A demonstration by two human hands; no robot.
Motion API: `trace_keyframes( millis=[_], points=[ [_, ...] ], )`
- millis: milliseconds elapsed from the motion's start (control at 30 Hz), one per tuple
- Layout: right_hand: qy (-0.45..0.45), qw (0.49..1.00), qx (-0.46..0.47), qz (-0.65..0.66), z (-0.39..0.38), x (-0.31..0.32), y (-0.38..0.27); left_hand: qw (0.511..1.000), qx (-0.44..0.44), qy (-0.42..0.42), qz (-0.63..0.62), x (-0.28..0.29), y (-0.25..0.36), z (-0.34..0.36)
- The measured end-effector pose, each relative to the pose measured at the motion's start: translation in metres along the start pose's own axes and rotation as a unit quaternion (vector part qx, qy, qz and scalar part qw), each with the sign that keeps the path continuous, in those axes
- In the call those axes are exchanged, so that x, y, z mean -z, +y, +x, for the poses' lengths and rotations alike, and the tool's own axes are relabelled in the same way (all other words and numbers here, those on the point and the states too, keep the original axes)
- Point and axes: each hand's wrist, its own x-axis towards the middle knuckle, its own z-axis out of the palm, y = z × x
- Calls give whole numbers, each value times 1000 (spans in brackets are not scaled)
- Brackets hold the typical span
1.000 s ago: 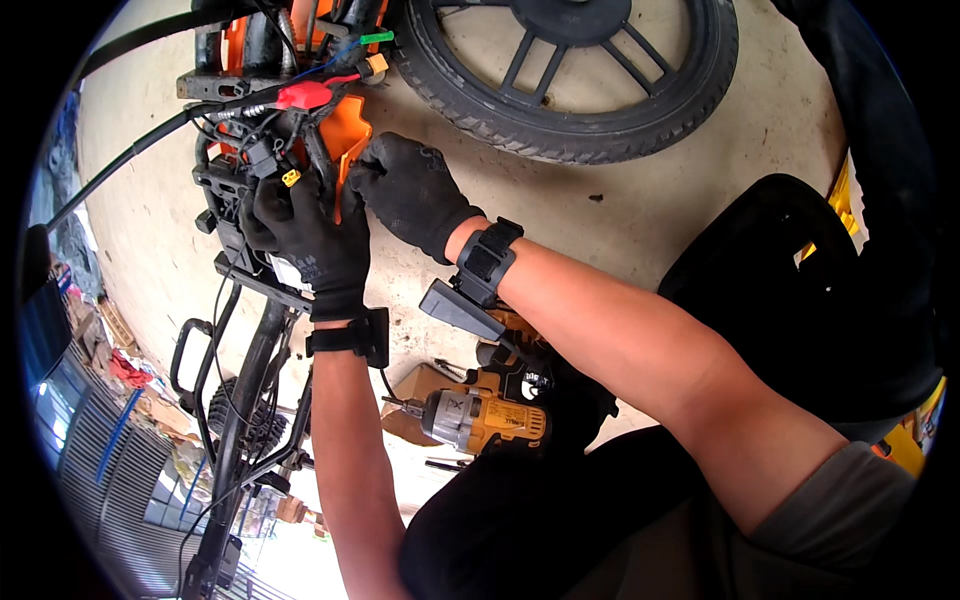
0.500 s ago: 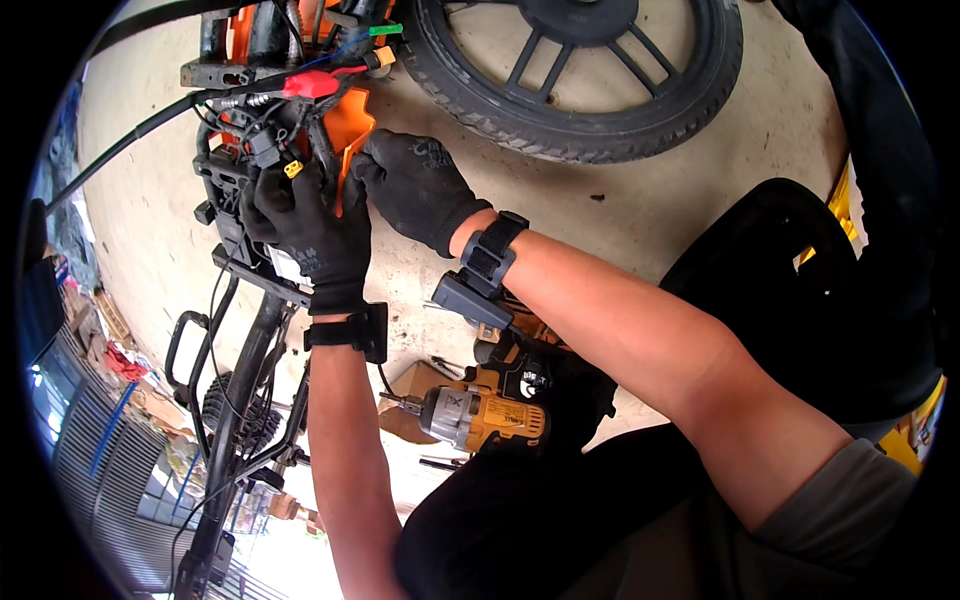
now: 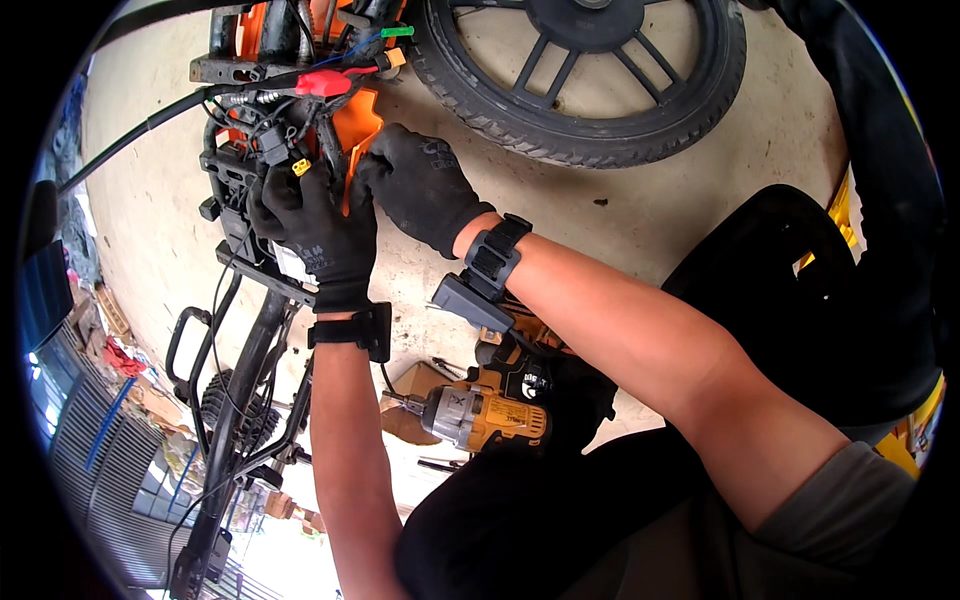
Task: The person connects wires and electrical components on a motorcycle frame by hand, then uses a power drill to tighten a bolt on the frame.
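Panel: orange piece (image 3: 358, 118) at the upper left of the view, beside the dark tubes and cables of the frame; its narrow lower edge runs down between the two hands.
Left hand: black-gloved (image 3: 325, 230), set against the frame at the left of the panel's lower edge; fingers bent, tips partly hidden, so one cannot tell whether they grip anything.
Right hand: black-gloved (image 3: 425, 190), at the right of that edge; fingers curled in, tips hidden, so a hold on the panel cannot be confirmed.
Connectors: yellow connector (image 3: 301, 167) just above the left hand's fingers; green connector (image 3: 397, 32) farther up, near a red sleeve (image 3: 322, 84).
Frame: black tubing (image 3: 262, 325), extending toward the lower left.
Wheel: black, spoked, with a treaded tyre (image 3: 590, 148), lying on the pale floor (image 3: 560, 220).
Power tool: yellow and grey (image 3: 490, 415), below the right forearm.
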Motion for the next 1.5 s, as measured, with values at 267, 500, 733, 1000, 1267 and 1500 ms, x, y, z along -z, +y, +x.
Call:
trace_keyframes(
  millis=[267, 500, 733, 1000, 1267, 1500],
  points=[
    [-15, 997, 34, -71, 2, -3, 7, 999, 3, 6, -32, -3, 0, 0],
    [-5, 998, -54, 34, -4, 1, -2, 999, 5, 8, -38, -7, -4, -2],
    [-15, 996, -54, 73, 1, -2, 4, 1000, 3, 5, -29, -6, -4, -2],
    [-70, 983, -101, 138, -1, 16, -1, 1000, -9, 16, -11, -5, -2, -2],
    [-30, 980, -119, 157, 2, 13, 0, 1000, -12, 6, 5, -3, -2, -2],
    [4, 978, -94, 187, -2, 4, 2, 1000, -22, 2, -5, -4, -5, -1]
  ],
)
